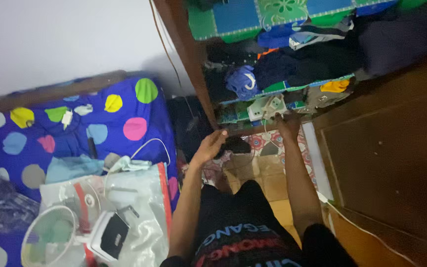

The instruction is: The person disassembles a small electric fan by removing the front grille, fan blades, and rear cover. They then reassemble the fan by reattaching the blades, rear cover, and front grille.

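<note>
Down on the lowest shelf (253,129) of the wooden wardrobe, a white and pale green plug block (267,108) sits among folded clothes, and the person's right hand (286,126) is stretched out to it, the knuckles just below it. Whether the fingers have closed on it I cannot tell; the light is dim and the hand is turned away. A thin white cord (266,129) hangs from the block beside that hand.

The left hand (211,144) is raised a little nearer, fingers loosely curled and half open, holding nothing, hovering over a dark object (235,145) on the floor, probably for balance while the other arm reaches.

Above the block, the shelves are stuffed with dark and blue clothes (253,79) on green and blue mats.

To the left lies a bed with a blue sheet with coloured dots (119,123), pushed close against the wardrobe. On it rests a small white fan (58,237) partly in a clear plastic bag (139,198), with a white cable (149,143) looping nearby.
</note>
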